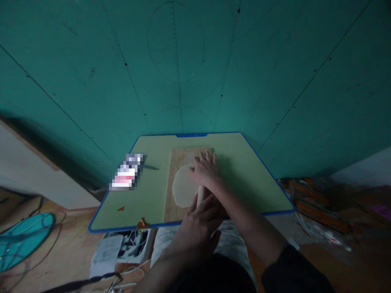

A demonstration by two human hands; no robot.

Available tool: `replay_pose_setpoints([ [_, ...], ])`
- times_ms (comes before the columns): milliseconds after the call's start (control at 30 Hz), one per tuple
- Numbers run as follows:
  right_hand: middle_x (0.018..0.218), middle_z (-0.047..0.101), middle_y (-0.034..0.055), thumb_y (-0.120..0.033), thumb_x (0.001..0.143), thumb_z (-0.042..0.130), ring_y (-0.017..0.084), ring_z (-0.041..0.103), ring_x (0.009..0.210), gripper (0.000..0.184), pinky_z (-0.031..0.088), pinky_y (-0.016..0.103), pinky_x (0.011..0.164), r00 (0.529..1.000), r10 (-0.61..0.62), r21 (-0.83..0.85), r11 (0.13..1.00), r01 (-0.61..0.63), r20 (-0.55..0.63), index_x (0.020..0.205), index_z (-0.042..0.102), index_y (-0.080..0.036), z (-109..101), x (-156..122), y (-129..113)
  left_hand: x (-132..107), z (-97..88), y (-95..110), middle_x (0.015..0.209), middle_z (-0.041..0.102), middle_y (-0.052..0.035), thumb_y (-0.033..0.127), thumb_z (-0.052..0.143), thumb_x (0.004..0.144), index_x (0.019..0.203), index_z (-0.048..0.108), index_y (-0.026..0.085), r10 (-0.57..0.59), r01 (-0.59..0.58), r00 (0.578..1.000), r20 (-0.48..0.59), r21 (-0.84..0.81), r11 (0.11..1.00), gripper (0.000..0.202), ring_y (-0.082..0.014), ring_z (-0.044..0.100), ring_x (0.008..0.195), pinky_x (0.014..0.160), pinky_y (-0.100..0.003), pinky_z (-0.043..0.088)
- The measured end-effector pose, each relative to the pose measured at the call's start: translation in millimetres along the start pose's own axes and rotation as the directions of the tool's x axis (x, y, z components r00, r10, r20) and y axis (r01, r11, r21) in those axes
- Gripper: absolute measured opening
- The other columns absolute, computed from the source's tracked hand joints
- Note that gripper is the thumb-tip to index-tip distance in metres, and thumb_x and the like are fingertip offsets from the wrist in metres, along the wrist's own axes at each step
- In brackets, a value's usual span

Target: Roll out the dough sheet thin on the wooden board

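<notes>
A pale rolling pin (200,195) lies lengthwise over the right side of a thin, rounded sheet of dough (184,189). The dough rests on a wooden board (168,203). My right hand (205,169) lies on the pin's far part, fingers stretched out and spread toward the board's far edge. Nearer to me, my left hand (201,217) rests over the near end of the pin with its fingers extended. Both palms face down, and they cover the pin's two ends.
The board stands on a small pale-green table (244,175) with a blue rim. A knife (151,167) lies to the left, beside a blurred-out item (126,173). Brown scraps (142,223) sit at the near-left edge. A green wall (195,81) rises behind. Cluttered bundles (320,207) lie at right.
</notes>
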State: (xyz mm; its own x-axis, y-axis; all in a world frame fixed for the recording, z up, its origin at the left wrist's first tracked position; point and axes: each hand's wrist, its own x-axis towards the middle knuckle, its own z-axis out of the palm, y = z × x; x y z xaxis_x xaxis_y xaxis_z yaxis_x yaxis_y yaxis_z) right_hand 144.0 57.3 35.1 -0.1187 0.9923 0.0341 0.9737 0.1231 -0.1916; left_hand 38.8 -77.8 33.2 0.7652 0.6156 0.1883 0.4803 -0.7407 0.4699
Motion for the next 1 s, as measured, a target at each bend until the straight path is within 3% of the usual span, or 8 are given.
replay_pose_setpoints([
  [100,0.160,0.032,0.0154,-0.039,0.096,0.044,0.035,0.012,0.152,0.053,0.001,0.057,0.120,1.000,-0.027,-0.004,1.000,0.027,0.005,0.143,0.052,-0.016,-1.1,-7.2,20.8,1.2,0.7,3.4,0.137,0.063,-0.0052,0.026,0.064,0.084,0.115,0.071,0.025,0.078,-0.076,0.997,0.011,-0.088,0.993,0.031,-0.0297,0.032,0.147,0.122,-0.064,0.006],
  [233,0.163,0.028,0.0132,-0.034,0.099,0.037,0.031,0.015,0.152,0.054,0.004,0.055,0.121,1.000,-0.012,-0.025,1.000,0.013,0.026,0.150,0.043,-0.018,-3.0,-22.8,52.9,8.5,10.2,8.0,0.120,0.073,-0.0046,0.028,0.061,0.088,0.111,0.072,0.024,0.135,-0.137,0.991,-0.023,-0.164,0.977,0.026,-0.0258,0.050,0.135,0.123,-0.053,0.017],
  [367,0.162,0.027,0.0153,-0.031,0.100,0.029,0.032,0.018,0.151,0.058,0.007,0.055,0.121,0.998,0.030,-0.046,0.999,-0.028,0.048,0.156,0.031,-0.016,-7.7,-35.4,70.6,18.7,26.6,12.9,0.110,0.075,-0.0060,0.024,0.058,0.089,0.105,0.073,0.021,0.140,-0.146,0.989,-0.056,-0.117,0.982,0.021,-0.0238,0.059,0.122,0.121,-0.049,0.025],
  [567,0.164,0.021,0.0191,-0.029,0.096,0.042,0.031,0.013,0.153,0.060,0.004,0.054,0.121,0.995,-0.053,-0.060,0.996,0.058,0.080,0.153,0.036,-0.011,-11.1,-21.2,41.1,8.1,46.4,-1.9,0.133,0.064,-0.0098,0.012,0.059,0.084,0.111,0.073,0.022,0.100,-0.099,0.982,-0.163,0.010,0.995,0.033,-0.0314,0.041,0.141,0.117,-0.059,0.032],
  [700,0.159,0.033,0.0200,-0.032,0.094,0.046,0.033,0.017,0.151,0.054,0.005,0.052,0.121,0.994,-0.082,-0.030,0.996,0.084,0.067,0.142,0.051,-0.007,-6.0,-7.6,5.4,-15.7,26.6,-13.7,0.153,0.046,-0.0088,-0.002,0.046,0.079,0.125,0.066,0.022,0.007,-0.012,0.987,-0.161,-0.032,0.999,0.056,-0.0289,0.017,0.153,0.116,-0.058,0.036],
  [800,0.153,0.044,0.0199,-0.032,0.095,0.044,0.032,0.023,0.149,0.049,0.005,0.054,0.120,0.994,-0.113,-0.013,0.993,0.113,0.011,0.137,0.056,-0.009,-1.3,-4.6,-9.6,-26.2,9.1,-12.9,0.158,0.038,-0.0100,-0.004,0.039,0.080,0.131,0.060,0.019,-0.016,0.005,0.987,-0.161,-0.071,0.997,0.059,-0.0276,0.011,0.154,0.115,-0.056,0.039],
  [900,0.149,0.049,0.0167,-0.031,0.095,0.043,0.031,0.028,0.147,0.044,0.009,0.052,0.120,0.990,-0.141,0.009,0.990,0.141,-0.017,0.132,0.061,-0.014,1.4,-5.9,-6.6,-25.5,8.4,-9.8,0.157,0.040,-0.0128,-0.001,0.040,0.083,0.124,0.063,0.016,-0.023,0.014,0.987,-0.159,-0.059,0.998,0.050,-0.0288,0.009,0.154,0.115,-0.055,0.039],
  [1000,0.153,0.045,0.0133,-0.028,0.096,0.042,0.030,0.026,0.148,0.046,0.014,0.047,0.120,0.991,-0.135,0.035,0.990,0.135,-0.014,0.138,0.057,-0.016,1.4,-10.2,11.7,-17.4,21.0,-6.6,0.150,0.049,-0.0136,0.002,0.047,0.081,0.120,0.066,0.017,-0.010,0.005,0.988,-0.156,-0.030,1.000,0.046,-0.0303,0.012,0.153,0.116,-0.057,0.036],
])
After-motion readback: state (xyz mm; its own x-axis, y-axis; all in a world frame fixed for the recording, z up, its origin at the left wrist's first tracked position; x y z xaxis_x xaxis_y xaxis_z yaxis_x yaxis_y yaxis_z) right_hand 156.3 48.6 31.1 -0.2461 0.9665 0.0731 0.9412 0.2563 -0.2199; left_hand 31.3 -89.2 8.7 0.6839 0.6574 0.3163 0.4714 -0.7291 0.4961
